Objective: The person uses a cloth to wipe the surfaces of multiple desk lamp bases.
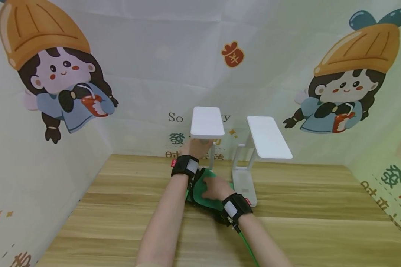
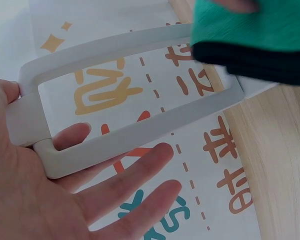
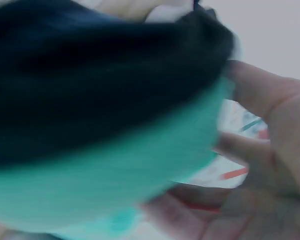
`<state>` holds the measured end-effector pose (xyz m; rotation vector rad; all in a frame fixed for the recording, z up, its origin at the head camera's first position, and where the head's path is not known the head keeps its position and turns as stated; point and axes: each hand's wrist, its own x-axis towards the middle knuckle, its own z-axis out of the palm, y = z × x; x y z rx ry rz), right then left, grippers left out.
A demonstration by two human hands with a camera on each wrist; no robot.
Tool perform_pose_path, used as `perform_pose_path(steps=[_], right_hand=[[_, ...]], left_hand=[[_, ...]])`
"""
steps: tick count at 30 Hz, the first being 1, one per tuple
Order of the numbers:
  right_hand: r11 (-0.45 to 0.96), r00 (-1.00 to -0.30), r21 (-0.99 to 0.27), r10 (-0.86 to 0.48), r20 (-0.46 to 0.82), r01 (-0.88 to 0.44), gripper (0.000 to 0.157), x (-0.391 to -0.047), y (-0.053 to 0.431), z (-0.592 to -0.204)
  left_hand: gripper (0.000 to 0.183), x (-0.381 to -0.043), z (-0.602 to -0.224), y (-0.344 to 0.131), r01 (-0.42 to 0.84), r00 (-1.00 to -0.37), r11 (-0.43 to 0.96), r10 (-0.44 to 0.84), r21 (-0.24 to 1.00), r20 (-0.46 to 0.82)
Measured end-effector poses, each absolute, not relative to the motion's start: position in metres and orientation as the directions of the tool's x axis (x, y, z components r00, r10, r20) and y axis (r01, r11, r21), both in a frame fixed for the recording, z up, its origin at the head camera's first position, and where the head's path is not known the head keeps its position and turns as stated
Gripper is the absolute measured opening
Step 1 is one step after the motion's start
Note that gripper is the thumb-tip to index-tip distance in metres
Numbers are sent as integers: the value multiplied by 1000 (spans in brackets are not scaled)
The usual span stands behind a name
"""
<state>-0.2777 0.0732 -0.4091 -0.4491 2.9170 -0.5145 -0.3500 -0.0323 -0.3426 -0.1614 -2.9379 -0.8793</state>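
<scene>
Left hand (image 1: 195, 148) pinches a stand (image 1: 207, 123), right hand (image 1: 218, 188) cloth (image 1: 198, 192), over a woodgrain table (image 1: 320, 233) amid cartoon walls (image 1: 153, 74).

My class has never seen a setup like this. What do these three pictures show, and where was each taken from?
No machine here: a person works bare-handed, with a left hand and a right hand. The wide picture is from a camera worn on the head, looking forward and down. The close ones are from cameras worn on each wrist: first left, then right. On the table are two white, flat-topped stands: a left stand and a right stand. The left hand holds the left stand just below its top. The right hand holds a green cloth with a black edge. The right wrist picture is blurred.
</scene>
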Motion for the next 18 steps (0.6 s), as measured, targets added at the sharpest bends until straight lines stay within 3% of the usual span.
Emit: perform_pose_path(steps=[5, 11, 18], right_hand=[[909, -932, -275, -350, -97, -313, 43, -274, 62, -403], [913, -931, -263, -349, -106, -312, 46, -275, 56, -409], [917, -922, -199, -370, -111, -345, 29, -278, 47, -403]], left_hand=[[48, -351, -345, -33, 126, -991, 816, 76, 565, 111], [51, -350, -347, -34, 135, -990, 812, 81, 567, 119], [53, -347, -344, -36, 156, -985, 792, 82, 591, 150]])
